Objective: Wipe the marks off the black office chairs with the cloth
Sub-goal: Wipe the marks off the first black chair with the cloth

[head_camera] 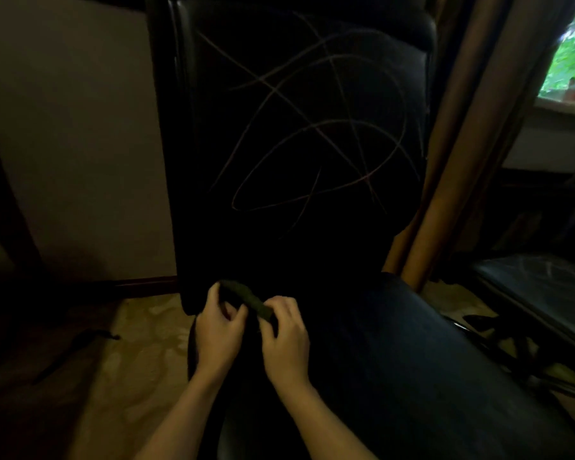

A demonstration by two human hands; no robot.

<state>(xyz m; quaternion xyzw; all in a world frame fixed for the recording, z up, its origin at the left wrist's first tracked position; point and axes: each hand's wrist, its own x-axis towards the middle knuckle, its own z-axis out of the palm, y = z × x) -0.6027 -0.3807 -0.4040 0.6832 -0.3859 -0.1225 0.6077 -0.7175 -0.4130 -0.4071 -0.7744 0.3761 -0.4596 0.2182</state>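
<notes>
A black office chair stands right in front of me, its tall backrest (299, 127) covered with thin pale scribbled lines (312, 134) that loop and cross. Its seat (395, 360) stretches toward me at the lower right. Low at the join of back and seat, both hands hold a small dark green cloth (249, 298), bunched into a strip. My left hand (218, 330) pinches its left end and my right hand (287, 333) pinches its right end. The room is dim.
A pale wall (73, 144) rises at the left. Brown curtains (458, 127) hang right of the chair beside a bright window (571, 54). A second black chair seat (538, 287) with faint marks sits at the right. Patterned beige floor (140, 343) lies below.
</notes>
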